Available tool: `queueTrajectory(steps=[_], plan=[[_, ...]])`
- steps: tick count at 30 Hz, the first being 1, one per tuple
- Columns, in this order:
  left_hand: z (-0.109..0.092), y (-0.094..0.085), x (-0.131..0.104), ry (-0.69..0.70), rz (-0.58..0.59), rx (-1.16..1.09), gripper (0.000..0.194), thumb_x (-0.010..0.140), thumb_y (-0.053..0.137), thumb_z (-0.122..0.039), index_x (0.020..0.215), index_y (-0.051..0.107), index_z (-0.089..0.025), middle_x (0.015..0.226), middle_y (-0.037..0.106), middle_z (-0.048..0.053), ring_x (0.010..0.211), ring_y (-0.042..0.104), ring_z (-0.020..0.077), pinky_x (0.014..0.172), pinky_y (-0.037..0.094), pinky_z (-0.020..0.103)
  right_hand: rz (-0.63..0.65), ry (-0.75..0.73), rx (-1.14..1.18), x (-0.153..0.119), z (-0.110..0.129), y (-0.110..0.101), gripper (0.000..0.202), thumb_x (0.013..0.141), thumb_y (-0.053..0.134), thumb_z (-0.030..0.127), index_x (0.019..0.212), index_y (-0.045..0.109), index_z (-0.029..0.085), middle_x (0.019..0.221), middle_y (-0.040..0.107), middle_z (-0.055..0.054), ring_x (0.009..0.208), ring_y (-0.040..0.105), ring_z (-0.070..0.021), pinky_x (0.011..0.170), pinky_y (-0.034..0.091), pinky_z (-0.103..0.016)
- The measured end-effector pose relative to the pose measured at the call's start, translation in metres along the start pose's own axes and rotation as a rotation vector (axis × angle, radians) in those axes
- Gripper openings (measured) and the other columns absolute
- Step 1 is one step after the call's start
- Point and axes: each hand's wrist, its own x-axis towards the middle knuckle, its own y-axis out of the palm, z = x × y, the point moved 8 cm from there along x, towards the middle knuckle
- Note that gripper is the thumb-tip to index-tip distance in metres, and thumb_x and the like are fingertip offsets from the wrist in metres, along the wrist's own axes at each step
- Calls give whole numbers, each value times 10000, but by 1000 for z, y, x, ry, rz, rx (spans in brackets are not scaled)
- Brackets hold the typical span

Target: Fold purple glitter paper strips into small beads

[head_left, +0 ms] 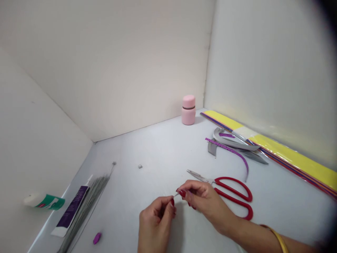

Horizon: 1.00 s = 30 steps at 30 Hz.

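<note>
Slippage seemed possible if left hand (pixel 156 219) or right hand (pixel 204 201), both pinching a slender piece (pixel 176 195) (scissors (pixel 218 181) at its three o'clock), relaxed.

A lidded pink jar (pixel 188 115) stands upright — pale walls (pixel 131 70) behind and beside it

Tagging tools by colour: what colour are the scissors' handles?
Red: both scissor handles, seen best in the head view.

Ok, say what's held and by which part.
The left hand and right hand pinch a thin greyish piece on either side of its visible stretch; ends hidden.
</note>
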Motion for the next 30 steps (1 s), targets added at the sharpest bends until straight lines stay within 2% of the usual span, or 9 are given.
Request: queueTrajectory(steps=[4,9,12,15,18,21,23,25,30], plan=[[-22,-19,-2,309,-136,351,108,760,587,-223,782,691,-204,665,722,13,541,647,150,531,483,204,-63,-70,-223,1,9,-11,193,805,570,323,734,638,157,617,549,9,559,475,-109,515,384,-226],[-48,-15,-17,799,-204,767,148,801,539,-121,877,664,-143,724,729,56,614,674,152,603,492,217,-17,-474,-745,-8,37,-2,183,851,461,170,833,643,168,731,597,-39,668,527,-147,630,408,-279],[-60,-17,-25,924,-334,909,141,789,553,-99,849,677,-130,756,704,92,650,654,178,635,481,262,-20,-579,-981,-12,41,4,239,864,419,155,812,652,171,736,563,-56,678,509,-160,609,391,-285],[-65,-13,-28,966,-339,955,155,772,581,-78,873,678,-144,711,672,70,597,613,162,593,460,253,-3,-557,-1019,-12,37,9,257,864,405,152,781,648,172,709,560,-53,679,510,-168,613,384,-294],[-58,-13,-22,827,-260,782,146,774,589,-94,885,670,-144,701,691,50,590,625,145,618,466,224,38,-308,-762,-5,21,6,191,836,455,170,748,625,168,651,577,-25,611,522,-143,570,386,-265],[-37,-18,-8,492,-194,494,100,774,591,-166,815,682,-167,696,701,29,550,622,134,566,464,200,44,71,-308,-2,-7,4,107,774,539,218,692,564,155,568,567,7,510,518,-111,479,364,-217],[-26,-17,-3,347,-156,312,120,777,574,-198,770,693,-187,714,681,25,612,623,148,581,462,206,66,221,-51,-4,-17,10,118,742,577,250,698,539,148,573,594,4,493,530,-99,466,359,-201],[-20,-15,1,270,-120,230,130,763,580,-230,773,703,-189,748,651,37,689,606,171,610,455,227,92,274,97,-6,-20,15,159,725,604,283,709,544,136,593,624,-9,495,539,-89,477,363,-195],[10,-3,8,-100,16,-60,198,734,620,-339,797,709,-174,683,698,37,701,619,187,657,459,248,110,281,207,-7,-22,18,202,714,634,308,726,587,112,583,635,-13,480,535,-74,479,352,-188]])
